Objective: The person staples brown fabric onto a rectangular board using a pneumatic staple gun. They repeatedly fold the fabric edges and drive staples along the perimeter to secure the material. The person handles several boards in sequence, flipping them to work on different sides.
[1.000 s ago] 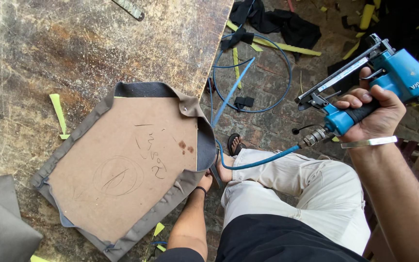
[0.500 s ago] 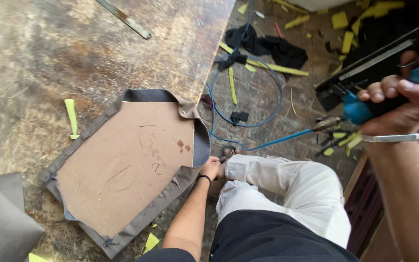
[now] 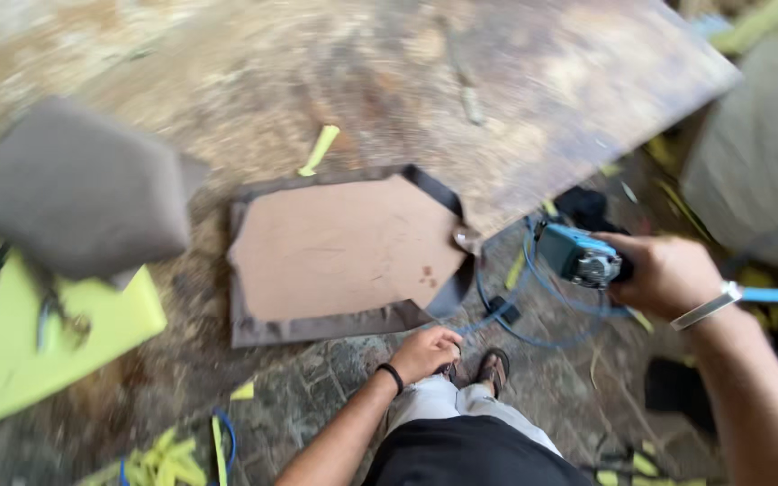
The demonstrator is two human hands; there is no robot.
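Right hand: the right hand (image 3: 668, 274) is wrapped tight round the grip of a blue pneumatic staple gun (image 3: 578, 255), held in the air off the near right edge of the worktop (image 3: 227, 81), apart from the panel; a thin blue air hose (image 3: 533, 306) loops down from it to the floor.
Left hand: the left hand (image 3: 425, 351) hangs just below the worktop's near edge, fingers curled loosely; whether it grips anything I cannot tell. It lies close to the panel's near edge, likely placed to steady or turn it.
Panel: a flat brown board panel with cut corners, wrapped in dark grey fabric (image 3: 344, 247), lies board-side up near the worktop's near right corner. The fabric folds over the edges as a dark border, which suits fastening from the back.
Cushion: a padded grey fabric-covered cushion piece (image 3: 78, 184) sits toward the left edge, partly on a yellow-green foam sheet (image 3: 38, 351).
Scraps: a yellow-green foam strip (image 3: 319, 148) lies just beyond the panel; more offcuts litter the floor.
Sharpness: the view is blurred, so fine detail is lost.
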